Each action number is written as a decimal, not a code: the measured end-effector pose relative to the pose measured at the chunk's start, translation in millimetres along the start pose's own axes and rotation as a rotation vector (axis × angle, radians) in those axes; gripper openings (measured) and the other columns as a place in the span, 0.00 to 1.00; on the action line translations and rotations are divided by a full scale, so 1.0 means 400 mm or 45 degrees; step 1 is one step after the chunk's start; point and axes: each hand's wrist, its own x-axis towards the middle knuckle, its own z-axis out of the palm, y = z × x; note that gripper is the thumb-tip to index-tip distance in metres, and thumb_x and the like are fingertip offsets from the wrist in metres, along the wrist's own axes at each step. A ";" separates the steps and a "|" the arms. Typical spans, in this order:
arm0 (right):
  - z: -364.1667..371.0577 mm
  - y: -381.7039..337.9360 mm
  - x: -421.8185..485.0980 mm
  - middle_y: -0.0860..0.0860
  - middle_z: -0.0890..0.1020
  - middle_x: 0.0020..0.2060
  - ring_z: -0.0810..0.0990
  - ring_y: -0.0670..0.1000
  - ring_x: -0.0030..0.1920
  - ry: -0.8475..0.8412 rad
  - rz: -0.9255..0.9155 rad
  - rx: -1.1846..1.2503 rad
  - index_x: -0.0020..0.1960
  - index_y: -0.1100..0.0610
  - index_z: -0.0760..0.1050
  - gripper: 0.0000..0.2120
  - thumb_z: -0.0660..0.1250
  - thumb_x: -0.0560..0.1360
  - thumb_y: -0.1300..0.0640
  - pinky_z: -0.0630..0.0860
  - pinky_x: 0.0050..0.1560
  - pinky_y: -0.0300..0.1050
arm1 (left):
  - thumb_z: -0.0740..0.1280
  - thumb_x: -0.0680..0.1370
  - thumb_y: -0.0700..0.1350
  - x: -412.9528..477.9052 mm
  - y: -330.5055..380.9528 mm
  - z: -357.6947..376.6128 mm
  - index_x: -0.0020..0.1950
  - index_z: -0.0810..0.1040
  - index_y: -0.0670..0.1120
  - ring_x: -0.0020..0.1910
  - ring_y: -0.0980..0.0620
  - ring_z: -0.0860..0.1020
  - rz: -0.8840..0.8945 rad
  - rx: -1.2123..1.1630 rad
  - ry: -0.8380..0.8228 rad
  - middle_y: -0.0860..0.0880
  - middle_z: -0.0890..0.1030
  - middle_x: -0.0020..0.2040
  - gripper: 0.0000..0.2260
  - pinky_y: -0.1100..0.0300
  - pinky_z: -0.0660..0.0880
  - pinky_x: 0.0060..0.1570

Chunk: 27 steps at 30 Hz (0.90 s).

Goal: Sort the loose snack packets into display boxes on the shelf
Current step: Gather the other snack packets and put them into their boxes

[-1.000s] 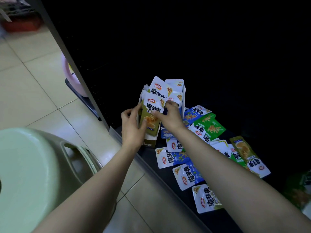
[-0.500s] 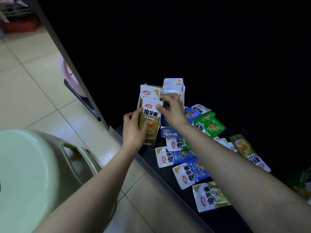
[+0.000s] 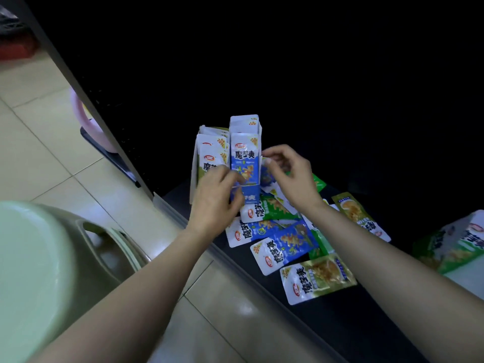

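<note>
Near left, green stool (image 3: 39, 271). Loose packets (image 3: 282, 247) strewn on dark shelf (image 3: 340, 323), some under my right forearm. My left hand (image 3: 217, 195) grips blue box (image 3: 246, 158) front, hiding olive box (image 3: 209, 153) base. My right hand (image 3: 290, 176) curled by blue box's right wall, hold unclear.

Shiny snack packets (image 3: 317, 280), dull shelf (image 3: 340, 323)
Packets are glossy crinkly plastic film, display boxes (image 3: 245, 163) look like thin card with a slight sheen, shelf's matt and dark, floor tiles (image 3: 39, 158) glazed and reflective, stool (image 3: 34, 271) smooth plastic.

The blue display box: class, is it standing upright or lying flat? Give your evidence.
Upright. The blue display box stands on its base on the shelf, packets standing in it.
</note>
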 end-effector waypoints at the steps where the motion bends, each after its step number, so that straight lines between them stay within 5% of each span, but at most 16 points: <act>1: -0.023 0.014 -0.025 0.46 0.80 0.42 0.78 0.45 0.44 -0.056 0.027 -0.040 0.54 0.59 0.79 0.06 0.64 0.80 0.59 0.74 0.44 0.37 | 0.61 0.77 0.46 -0.006 0.011 0.008 0.50 0.78 0.45 0.45 0.50 0.75 0.059 -0.034 -0.183 0.49 0.75 0.44 0.09 0.57 0.69 0.41; 4: -0.076 0.072 -0.107 0.45 0.80 0.41 0.78 0.46 0.41 -0.392 0.176 -0.220 0.50 0.56 0.79 0.04 0.66 0.78 0.60 0.75 0.44 0.40 | 0.64 0.79 0.49 -0.039 0.026 0.051 0.57 0.78 0.47 0.51 0.45 0.77 0.008 0.040 -0.818 0.47 0.76 0.50 0.10 0.54 0.73 0.46; 7: -0.113 0.127 -0.201 0.50 0.74 0.56 0.73 0.48 0.54 -0.825 0.269 -0.606 0.64 0.53 0.74 0.16 0.68 0.77 0.54 0.71 0.56 0.46 | 0.65 0.78 0.50 -0.080 0.032 0.089 0.68 0.72 0.47 0.62 0.42 0.73 -0.129 0.217 -1.057 0.44 0.73 0.62 0.19 0.50 0.72 0.59; 10: -0.133 0.168 -0.288 0.49 0.63 0.71 0.59 0.50 0.71 -1.021 0.205 -0.940 0.76 0.48 0.61 0.31 0.67 0.76 0.47 0.58 0.69 0.47 | 0.66 0.78 0.52 -0.090 0.050 0.112 0.72 0.67 0.48 0.64 0.41 0.71 -0.318 0.337 -1.114 0.43 0.67 0.67 0.24 0.49 0.71 0.63; 16: -0.162 0.183 -0.284 0.48 0.66 0.65 0.62 0.51 0.67 -0.905 0.357 -0.887 0.74 0.50 0.61 0.42 0.76 0.67 0.43 0.58 0.68 0.46 | 0.73 0.74 0.49 -0.089 0.107 0.152 0.69 0.66 0.47 0.58 0.39 0.74 -0.492 0.227 -1.098 0.41 0.65 0.63 0.28 0.49 0.72 0.58; 23: -0.203 0.205 -0.277 0.47 0.66 0.61 0.61 0.50 0.63 -0.967 0.457 -0.882 0.66 0.49 0.67 0.35 0.79 0.64 0.48 0.60 0.60 0.43 | 0.77 0.70 0.48 -0.098 0.161 0.185 0.66 0.61 0.39 0.57 0.36 0.75 -0.808 0.043 -0.853 0.39 0.67 0.62 0.34 0.51 0.71 0.51; 27: -0.210 0.201 -0.279 0.46 0.69 0.56 0.62 0.50 0.62 -0.959 0.449 -0.848 0.66 0.48 0.67 0.34 0.78 0.65 0.48 0.58 0.61 0.44 | 0.76 0.71 0.52 -0.093 0.166 0.204 0.66 0.61 0.39 0.59 0.40 0.76 -0.933 0.016 -0.843 0.41 0.76 0.61 0.33 0.53 0.70 0.49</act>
